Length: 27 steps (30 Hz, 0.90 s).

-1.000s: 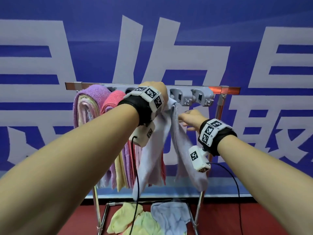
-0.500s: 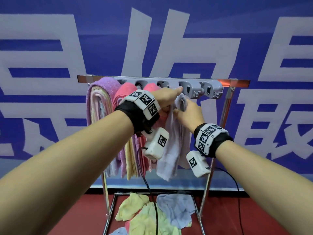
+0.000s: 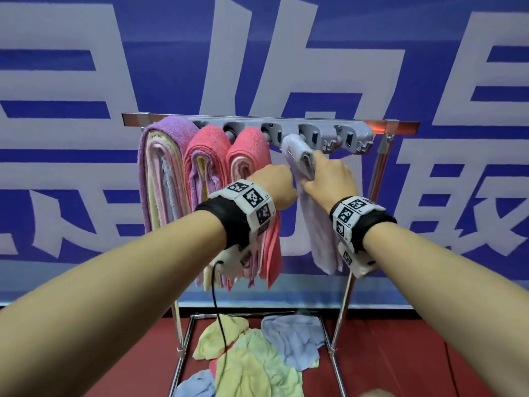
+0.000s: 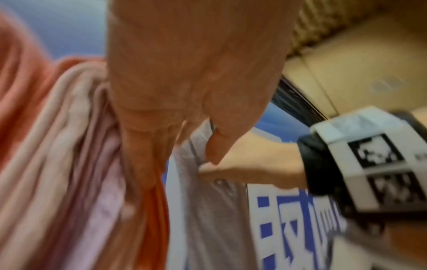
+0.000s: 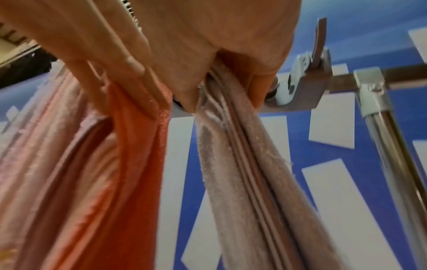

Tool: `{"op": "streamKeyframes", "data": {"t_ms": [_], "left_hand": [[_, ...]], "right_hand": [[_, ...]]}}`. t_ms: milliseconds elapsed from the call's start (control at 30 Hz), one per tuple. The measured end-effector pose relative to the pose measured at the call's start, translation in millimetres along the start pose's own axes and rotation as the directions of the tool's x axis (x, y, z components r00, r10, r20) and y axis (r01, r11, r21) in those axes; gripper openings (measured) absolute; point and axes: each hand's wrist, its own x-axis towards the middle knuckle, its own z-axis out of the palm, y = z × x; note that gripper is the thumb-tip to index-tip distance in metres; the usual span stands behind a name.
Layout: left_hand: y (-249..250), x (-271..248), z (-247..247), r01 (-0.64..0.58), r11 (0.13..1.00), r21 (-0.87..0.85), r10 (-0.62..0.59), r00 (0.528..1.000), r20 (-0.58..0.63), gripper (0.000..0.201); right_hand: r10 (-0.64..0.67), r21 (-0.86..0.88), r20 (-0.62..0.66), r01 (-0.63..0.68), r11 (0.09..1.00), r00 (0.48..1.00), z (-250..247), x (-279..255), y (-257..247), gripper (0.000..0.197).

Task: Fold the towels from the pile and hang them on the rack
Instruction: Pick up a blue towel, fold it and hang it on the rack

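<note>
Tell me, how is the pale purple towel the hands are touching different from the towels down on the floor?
The pale lilac towel hangs folded, long and narrow, over the rack; the floor towels lie crumpled in a heap. It is one colour; they are yellow, blue and pink. The right hand grips it; nobody touches them. All look like soft terry cloth.

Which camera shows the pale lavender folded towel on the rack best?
The head view: the pale lavender folded towel hangs whole over its peg. The right wrist view shows only its gripped folds; the left wrist view shows a blurred strip.
</note>
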Motion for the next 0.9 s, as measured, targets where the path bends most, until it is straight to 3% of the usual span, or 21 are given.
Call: {"op": "streamKeyframes", "data": {"t_ms": [67,133,233,333,433,500,600,700,800,900], "left_hand": [[0.4,-4.6,10.6,-0.061,0.915,-0.399,0.038,0.997,-0.066,0.048],[-2.6,-7.3,23.6,-0.102,0.827,-0.553,-0.027,0.975,-0.219,0.069],[-14.1,-5.1,38.8,-0.101,0.879,-0.466,-0.077,0.934,-0.349,0.087],[-22.9,-4.0,44.5,-0.094,0.94,-0.329,-0.053,0.911,-0.409,0.095],[-21.1,-10.6,45.5,-0.129,0.963,-0.235,0.013,0.897,-0.441,0.099],[-19.7,-14.3,45.3,-0.162,0.966,-0.202,0.057,0.894,-0.444,0.097],[-25.4,-12.2,49.1,-0.204,0.956,-0.212,0.066,0.851,-0.52,0.075],[-34.4,-5.3,59.4,-0.234,0.964,-0.128,0.121,0.812,-0.571,0.043],[-39.8,-1.1,68.9,-0.257,0.966,0.006,0.22,0.813,-0.539,0.025],[-43.3,-6.7,87.2,-0.33,0.944,0.017,0.305,0.849,-0.431,0.029]], "right_hand": [[0.029,0.159,0.082,-0.042,0.986,0.996,4.9,-8.7,-1.7,0.035],[0.033,0.388,0.17,-0.098,0.917,0.985,8.8,-16.7,-2.5,0.032],[-0.037,0.596,0.254,-0.126,0.793,0.966,16.5,-25.8,0.1,0.039],[-0.05,0.697,0.212,-0.115,0.708,0.976,24.7,-25.3,10.2,0.054],[-0.031,0.679,0.155,-0.084,0.73,0.987,20.6,-24.1,8.2,0.052],[-0.038,0.622,0.147,-0.063,0.78,0.988,19.3,-22.0,5.2,0.037],[-0.018,0.504,0.071,-0.021,0.864,0.997,20.6,-17.3,6.1,0.007],[0.037,0.446,0.028,-0.045,0.894,0.999,19.8,-15.8,15.8,0.011],[0.047,0.391,0.076,-0.073,0.917,0.996,23.1,-17.7,25.2,0.016],[0.075,0.286,0.193,-0.129,0.95,0.978,37.1,-28.0,28.5,0.014]]}}
